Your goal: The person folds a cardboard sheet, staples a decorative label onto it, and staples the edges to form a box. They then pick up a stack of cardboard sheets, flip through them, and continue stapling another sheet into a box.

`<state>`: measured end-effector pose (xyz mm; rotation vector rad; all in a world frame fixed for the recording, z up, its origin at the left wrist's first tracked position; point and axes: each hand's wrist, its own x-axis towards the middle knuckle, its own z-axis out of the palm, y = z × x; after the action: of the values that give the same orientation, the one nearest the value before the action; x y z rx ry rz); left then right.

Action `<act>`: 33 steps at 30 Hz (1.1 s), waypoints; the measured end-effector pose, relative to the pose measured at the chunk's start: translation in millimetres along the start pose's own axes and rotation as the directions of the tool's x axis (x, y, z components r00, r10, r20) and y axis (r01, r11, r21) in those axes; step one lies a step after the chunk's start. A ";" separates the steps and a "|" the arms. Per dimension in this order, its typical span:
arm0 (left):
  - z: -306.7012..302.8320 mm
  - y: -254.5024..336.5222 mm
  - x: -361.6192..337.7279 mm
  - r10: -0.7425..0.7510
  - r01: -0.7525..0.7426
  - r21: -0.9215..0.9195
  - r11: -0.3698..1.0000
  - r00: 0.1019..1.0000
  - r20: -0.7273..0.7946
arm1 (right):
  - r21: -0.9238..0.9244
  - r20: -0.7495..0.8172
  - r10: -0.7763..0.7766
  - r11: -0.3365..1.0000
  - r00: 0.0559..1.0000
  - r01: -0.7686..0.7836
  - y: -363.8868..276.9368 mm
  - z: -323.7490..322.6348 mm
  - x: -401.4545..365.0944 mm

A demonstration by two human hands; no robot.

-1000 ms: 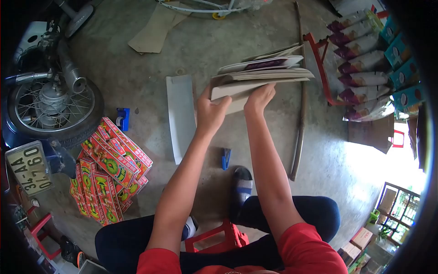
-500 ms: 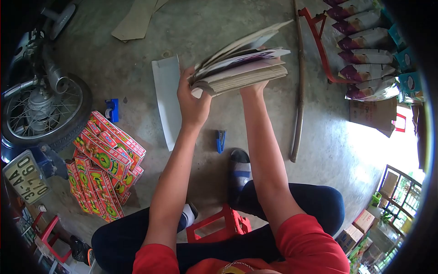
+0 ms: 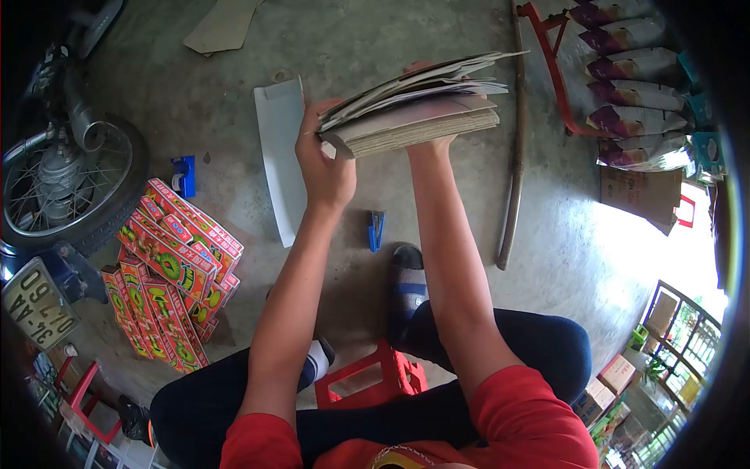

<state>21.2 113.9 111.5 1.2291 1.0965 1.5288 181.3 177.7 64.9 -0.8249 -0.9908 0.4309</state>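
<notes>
Both my hands hold a thick stack of cardboard sheets [image 3: 422, 133] above the floor, its layered edge facing me and some upper sheets fanned apart. My left hand [image 3: 326, 173] grips the stack's left end, with the thumb at the near corner. Under the right part of the stack is my right hand [image 3: 430, 147], its fingers partly hidden behind the sheets. Below the stack a blue stapler [image 3: 376, 231] lies on the concrete floor. To the left of my left hand lies a long white folded sheet [image 3: 280, 164].
Red printed boxes [image 3: 168, 273] are piled at left, near a blue tape dispenser [image 3: 183, 177] and a motorbike wheel [image 3: 70, 184]. A wooden pole [image 3: 516, 156] lies at right, before a row of bags [image 3: 637, 94]. A red stool [image 3: 371, 375] stands between my legs.
The stack has tilted flatter, and its fanned upper sheets have come down closer together. Both hands keep their hold. The view has shifted slightly.
</notes>
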 end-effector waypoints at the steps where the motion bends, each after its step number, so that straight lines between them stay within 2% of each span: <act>1: 0.1 1.0 0.6 0.020 -0.020 -0.005 1.000 1.000 -0.010 | 0.022 0.028 0.115 0.993 0.993 -0.115 -0.2 -6.1 -4.3; 3: -0.3 3.8 1.0 0.056 -0.056 -0.008 0.998 0.998 -0.028 | 0.082 0.011 0.220 0.972 0.975 -0.220 -2.9 -5.8 -9.1; 4: -0.4 5.5 1.3 0.072 -0.073 -0.007 0.997 0.997 -0.036 | 0.122 -0.037 0.213 0.971 0.976 -0.207 -5.5 0.8 -9.8; 7: 0.3 13.5 4.2 0.105 -0.107 -0.038 0.994 0.993 -0.050 | -0.052 -0.077 0.065 0.996 0.995 -0.069 -30.2 19.6 -7.9; 8: 0.0 15.2 5.4 0.114 -0.117 -0.053 0.992 0.992 -0.055 | -0.109 -0.045 0.088 0.990 0.995 -0.092 -35.7 15.6 -6.4; 11: -3.1 15.0 8.1 0.092 -0.095 -0.088 0.992 0.995 -0.038 | -0.165 -0.102 0.069 0.983 0.992 -0.086 -37.2 20.2 -0.2; 13: -1.7 21.2 7.4 0.086 -0.088 -0.062 0.994 0.996 -0.033 | 0.065 -0.191 0.181 0.983 0.965 -0.171 -35.2 22.2 2.7; 14: -1.7 23.3 7.1 0.082 -0.084 -0.048 0.995 0.996 -0.032 | 0.295 -0.205 0.320 0.921 0.925 -0.254 -36.3 20.4 3.3; 17: -5.0 12.8 9.3 0.234 -0.231 0.116 0.966 0.972 -0.012 | 0.451 -0.084 0.527 0.777 0.846 -0.439 -54.5 20.5 13.0; 18: -2.2 16.2 9.7 0.279 -0.274 0.109 0.956 0.960 -0.034 | 0.296 -0.171 0.490 0.853 0.855 -0.429 -55.7 28.7 12.9; 20: 5.4 25.1 6.2 0.171 -0.174 -0.038 0.984 0.982 -0.075 | 0.126 -0.114 0.351 0.933 0.930 -0.337 -62.5 31.7 14.7; 21: 6.9 28.8 5.6 0.114 -0.124 -0.114 0.986 0.990 -0.088 | 0.167 -0.062 0.337 0.931 0.939 -0.324 -62.1 28.5 16.1; 23: 4.9 31.5 7.5 0.168 -0.173 -0.057 0.983 0.983 -0.080 | 0.244 0.039 0.308 0.920 0.951 -0.308 -61.5 22.1 14.8; 25: 2.5 32.3 8.0 0.177 -0.180 -0.033 0.983 0.982 -0.065 | 0.005 0.013 0.218 0.976 0.976 -0.218 -65.9 24.0 16.7; 27: 1.0 32.7 9.9 0.152 -0.154 -0.044 0.987 0.988 -0.041 | -0.046 -0.030 0.203 0.978 0.979 -0.204 -69.6 29.8 22.6; 28: -0.4 32.4 10.4 0.058 -0.059 -0.031 0.998 0.998 -0.029 | 0.026 -0.068 0.238 0.971 0.969 -0.237 -73.5 38.0 27.2; 30: -3.3 30.6 11.5 -0.129 0.129 -0.002 0.992 0.992 -0.006 | 0.041 -0.046 0.178 0.983 0.983 -0.177 -55.2 29.8 21.1; 32: -1.4 21.7 13.5 0.019 -0.020 0.049 0.999 0.999 0.026 | 0.038 0.029 0.119 0.992 0.992 -0.120 -40.4 17.7 15.3; 33: 0.2 17.8 14.6 0.090 -0.093 0.074 0.993 0.995 0.043 | 0.114 0.085 0.169 0.977 0.982 -0.178 -43.7 14.0 17.4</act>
<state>17.6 123.7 132.0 1.3728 1.0941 1.5364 176.2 167.4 112.6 -0.7925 -0.9553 0.6698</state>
